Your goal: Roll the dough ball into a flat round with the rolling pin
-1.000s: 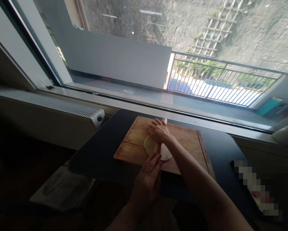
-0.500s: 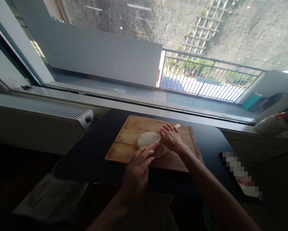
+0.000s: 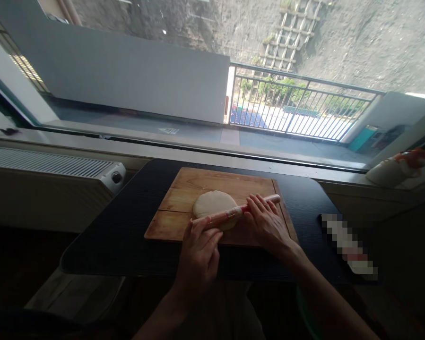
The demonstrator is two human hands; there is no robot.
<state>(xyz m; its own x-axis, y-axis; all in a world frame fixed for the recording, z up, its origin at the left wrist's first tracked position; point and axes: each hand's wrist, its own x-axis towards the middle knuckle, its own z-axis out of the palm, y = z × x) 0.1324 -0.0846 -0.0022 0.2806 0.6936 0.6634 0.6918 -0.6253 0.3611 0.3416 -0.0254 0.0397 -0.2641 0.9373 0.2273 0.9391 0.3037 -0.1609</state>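
A flat, roundish piece of pale dough (image 3: pixel 214 204) lies on a wooden cutting board (image 3: pixel 177 192). Across its near right part rests a rolling pin (image 3: pixel 229 215), slanting from lower left to upper right. My left hand (image 3: pixel 201 248) is closed over the pin's near left end. Toward the other end, my right hand (image 3: pixel 267 222) lies over the pin with its fingers bent around it, and the tip sticks out beyond them. The dough's near edge is partly hidden by the pin and my left hand.
The board sits on a dark table (image 3: pixel 116 236) against a window sill. A white radiator (image 3: pixel 56 184) stands at the left. On the table's right lies a blurred-out flat item (image 3: pixel 349 245). A white and orange object (image 3: pixel 393 167) rests on the sill at right.
My right hand has come nearer and to the right, so the pin now lies at a flatter slant. More of the dough's far side shows. The whole view has shifted slightly.
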